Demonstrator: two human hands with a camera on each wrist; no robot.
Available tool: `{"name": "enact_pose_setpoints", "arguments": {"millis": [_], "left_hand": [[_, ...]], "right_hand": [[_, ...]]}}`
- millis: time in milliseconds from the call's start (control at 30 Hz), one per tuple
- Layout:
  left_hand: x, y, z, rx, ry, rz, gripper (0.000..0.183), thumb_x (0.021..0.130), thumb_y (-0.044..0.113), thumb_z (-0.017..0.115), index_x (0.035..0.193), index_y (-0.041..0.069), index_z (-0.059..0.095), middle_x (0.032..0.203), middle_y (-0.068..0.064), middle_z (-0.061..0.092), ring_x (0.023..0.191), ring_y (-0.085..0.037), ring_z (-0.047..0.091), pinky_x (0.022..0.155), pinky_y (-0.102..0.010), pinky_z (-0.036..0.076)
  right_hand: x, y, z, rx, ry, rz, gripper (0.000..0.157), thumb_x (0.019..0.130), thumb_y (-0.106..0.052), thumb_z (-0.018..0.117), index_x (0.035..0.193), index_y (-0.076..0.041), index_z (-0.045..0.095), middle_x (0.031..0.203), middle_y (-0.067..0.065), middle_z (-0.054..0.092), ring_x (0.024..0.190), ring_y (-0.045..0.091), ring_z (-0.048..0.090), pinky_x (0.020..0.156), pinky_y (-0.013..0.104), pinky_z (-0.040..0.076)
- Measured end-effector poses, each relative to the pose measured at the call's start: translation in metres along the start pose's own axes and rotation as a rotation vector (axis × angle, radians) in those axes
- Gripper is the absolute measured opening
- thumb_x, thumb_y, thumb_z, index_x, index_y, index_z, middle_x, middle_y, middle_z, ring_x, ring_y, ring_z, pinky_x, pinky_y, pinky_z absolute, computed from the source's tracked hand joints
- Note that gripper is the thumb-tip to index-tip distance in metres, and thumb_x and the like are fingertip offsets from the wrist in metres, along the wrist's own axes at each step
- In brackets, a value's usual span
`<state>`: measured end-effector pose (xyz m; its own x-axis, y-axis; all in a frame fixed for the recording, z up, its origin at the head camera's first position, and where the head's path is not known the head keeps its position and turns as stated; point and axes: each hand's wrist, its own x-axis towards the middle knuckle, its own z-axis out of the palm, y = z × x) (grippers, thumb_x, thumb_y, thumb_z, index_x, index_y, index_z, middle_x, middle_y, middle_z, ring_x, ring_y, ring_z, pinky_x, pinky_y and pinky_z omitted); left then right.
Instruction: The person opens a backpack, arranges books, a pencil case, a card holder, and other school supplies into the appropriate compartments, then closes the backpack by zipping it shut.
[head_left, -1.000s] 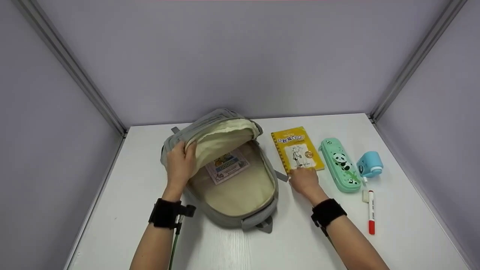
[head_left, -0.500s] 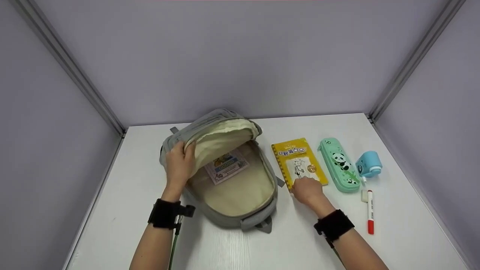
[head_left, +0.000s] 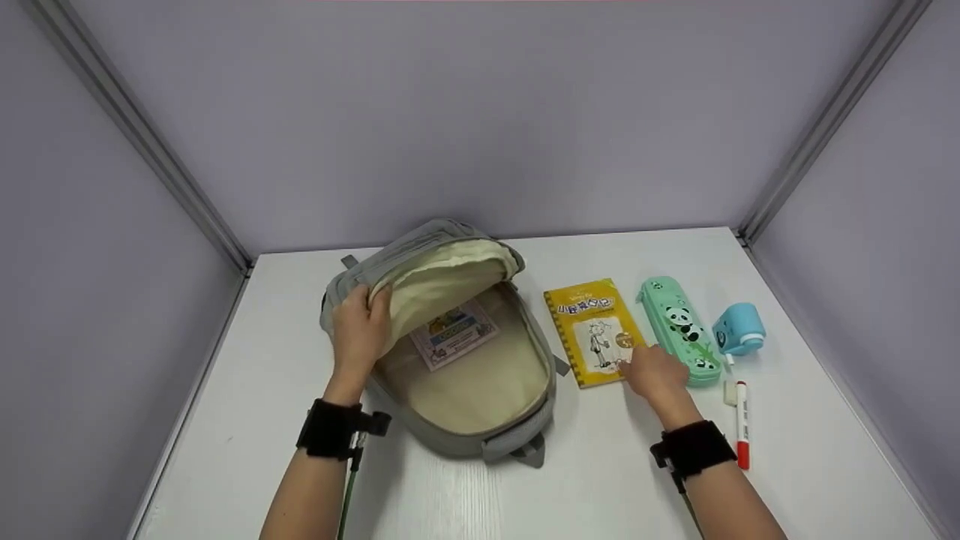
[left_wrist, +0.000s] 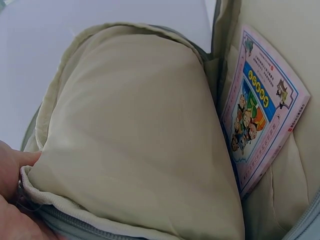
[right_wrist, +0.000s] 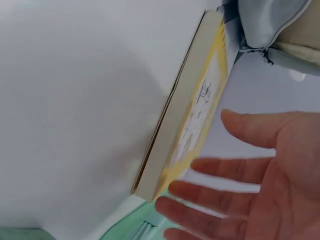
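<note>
A grey backpack (head_left: 480, 409) lies unzipped on the table, its cream lining showing. My left hand (head_left: 360, 326) grips the edge of its front flap (left_wrist: 135, 135) and holds it raised. Inside lies a pink book (left_wrist: 267, 107), partly covered by the flap in the head view. To the right of the backpack is a yellow book (head_left: 589, 326) with a drawn figure on its cover. By that book's lower right corner is my right hand (head_left: 656, 373). In the right wrist view its fingers are spread and nearly straight beside the book, gripping nothing; I cannot tell whether they touch it.
A green panda pencil case (head_left: 679, 326) lies just right of the yellow book. Beyond it are a blue bottle-shaped object (head_left: 739, 328), a small pale block (head_left: 730, 392) and a red-and-white marker (head_left: 742, 427). Grey walls (head_left: 480, 120) enclose the table's back and sides.
The yellow book has slid toward me along the table. My right hand has shifted from its bottom edge to its lower right corner. The left hand and flap have stayed put.
</note>
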<state>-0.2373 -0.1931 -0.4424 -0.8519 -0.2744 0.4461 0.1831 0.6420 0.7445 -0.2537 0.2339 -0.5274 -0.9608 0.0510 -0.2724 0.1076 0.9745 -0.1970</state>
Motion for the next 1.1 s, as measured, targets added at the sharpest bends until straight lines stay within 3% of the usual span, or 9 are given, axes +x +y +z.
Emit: {"name": "enact_pose_setpoints", "arguments": {"millis": [133,400,767,1100], "left_hand": [[0.0,0.0,0.0,0.0,0.006,-0.009,0.039,0.099,0.02,0.059,0.067,0.011,0.04,0.058,0.002,0.035,0.051,-0.016,0.034,0.05,-0.034,0.031],[0.0,-0.002,0.0,0.01,0.0,-0.017,0.038,0.099,0.02,0.058,0.067,0.01,0.041,0.059,0.001,0.035,0.052,-0.016,0.034,0.05,-0.034,0.031],[0.001,-0.002,0.0,0.016,0.007,0.0,0.038,0.099,0.02,0.059,0.067,0.01,0.042,0.058,0.001,0.035,0.051,-0.017,0.035,0.05,-0.034,0.031],[0.001,-0.002,0.0,0.006,0.007,0.025,0.039,0.099,0.017,0.06,0.066,0.011,0.041,0.057,0.003,0.035,0.049,-0.015,0.033,0.048,-0.033,0.03]], "right_hand": [[0.004,0.005,0.0,0.029,-0.038,0.067,0.044,0.096,-0.037,0.062,0.095,0.007,0.064,0.078,0.018,0.059,0.069,0.031,0.058,0.062,0.05,0.047],[0.012,0.01,0.005,0.098,-0.057,0.111,0.056,0.092,-0.052,0.063,0.085,0.003,0.063,0.075,0.015,0.058,0.066,0.028,0.055,0.061,0.042,0.045],[0.02,0.014,0.01,0.158,-0.066,0.167,0.058,0.085,-0.058,0.069,0.08,-0.001,0.06,0.068,0.009,0.052,0.061,0.023,0.051,0.055,0.035,0.04],[0.018,0.016,0.013,0.159,-0.006,0.177,0.059,0.081,-0.061,0.071,0.073,-0.004,0.059,0.067,0.01,0.052,0.061,0.023,0.051,0.051,0.035,0.04]]}}
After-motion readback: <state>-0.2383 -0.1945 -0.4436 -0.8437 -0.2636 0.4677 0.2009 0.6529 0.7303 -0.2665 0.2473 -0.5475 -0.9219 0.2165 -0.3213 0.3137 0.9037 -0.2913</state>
